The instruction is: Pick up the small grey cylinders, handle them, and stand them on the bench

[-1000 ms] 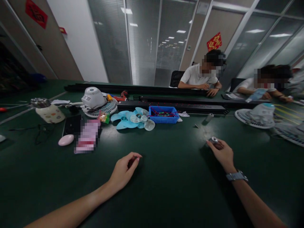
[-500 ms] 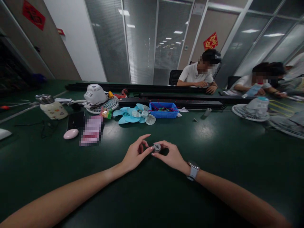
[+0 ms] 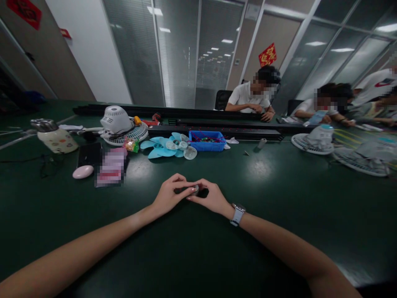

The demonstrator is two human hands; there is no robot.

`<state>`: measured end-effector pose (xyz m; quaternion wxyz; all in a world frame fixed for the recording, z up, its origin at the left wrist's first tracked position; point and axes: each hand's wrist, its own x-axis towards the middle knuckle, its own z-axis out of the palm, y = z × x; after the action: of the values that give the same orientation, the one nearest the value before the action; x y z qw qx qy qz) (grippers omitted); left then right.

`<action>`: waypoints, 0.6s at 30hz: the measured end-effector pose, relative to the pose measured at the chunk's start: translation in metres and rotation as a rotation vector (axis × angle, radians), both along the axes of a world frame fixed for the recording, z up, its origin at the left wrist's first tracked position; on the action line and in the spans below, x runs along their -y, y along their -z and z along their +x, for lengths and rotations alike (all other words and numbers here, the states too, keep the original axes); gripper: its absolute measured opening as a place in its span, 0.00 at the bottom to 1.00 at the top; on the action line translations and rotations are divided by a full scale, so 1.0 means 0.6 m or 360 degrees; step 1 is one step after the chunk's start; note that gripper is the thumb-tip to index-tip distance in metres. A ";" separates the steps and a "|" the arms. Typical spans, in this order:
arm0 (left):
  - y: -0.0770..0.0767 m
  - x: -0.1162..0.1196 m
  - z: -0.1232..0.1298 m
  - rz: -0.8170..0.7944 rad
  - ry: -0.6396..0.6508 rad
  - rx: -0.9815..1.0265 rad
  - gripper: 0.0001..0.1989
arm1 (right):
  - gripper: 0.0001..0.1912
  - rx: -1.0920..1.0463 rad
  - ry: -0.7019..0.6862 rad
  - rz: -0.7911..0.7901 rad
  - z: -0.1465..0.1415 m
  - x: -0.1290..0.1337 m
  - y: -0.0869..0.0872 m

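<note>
A small grey cylinder point(image 3: 195, 190) stands just above or on the green table, mostly hidden by fingers. My right hand point(image 3: 213, 196) grips it from the right between thumb and fingers. From the left, my left hand point(image 3: 170, 193) reaches over it, thumb across its upper part and forefinger along its far side, both pressed to it. I cannot make out anything else between the left fingertips. The cylinder's top face is largely covered by the left thumb and forefinger.
Beyond my hands lie light-blue fan blades point(image 3: 164, 145) and a blue bin point(image 3: 207, 142) with wires. Left are a fan part point(image 3: 115, 120), a bottle point(image 3: 57, 138) and a pink oval object point(image 3: 83, 172). Another cylinder point(image 3: 262, 143) stands right. Co-workers point(image 3: 248, 97) sit across the table.
My left hand has closed in on the grey cylinder, its thumb and forefinger now covering the top. My right hand keeps its grip. The view has turned slightly to the right.
</note>
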<state>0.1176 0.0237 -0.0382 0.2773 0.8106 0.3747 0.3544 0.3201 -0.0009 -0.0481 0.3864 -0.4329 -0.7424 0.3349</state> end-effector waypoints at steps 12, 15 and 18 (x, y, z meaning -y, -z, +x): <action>-0.041 -0.009 0.028 -0.0161 0.0087 -0.0070 0.13 | 0.17 0.0001 0.0158 0.0058 0.004 0.008 -0.008; -0.049 -0.011 0.023 -0.0095 -0.0027 0.0010 0.11 | 0.16 -0.0020 0.0190 0.0070 0.003 0.004 -0.002; -0.036 -0.015 0.000 -0.0057 -0.0217 0.0082 0.12 | 0.17 -0.0038 0.0183 0.0072 0.003 0.001 0.002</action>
<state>0.1176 0.0329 -0.0165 0.2767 0.7687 0.4280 0.3864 0.3220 -0.0018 -0.0493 0.4237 -0.4618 -0.7190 0.3004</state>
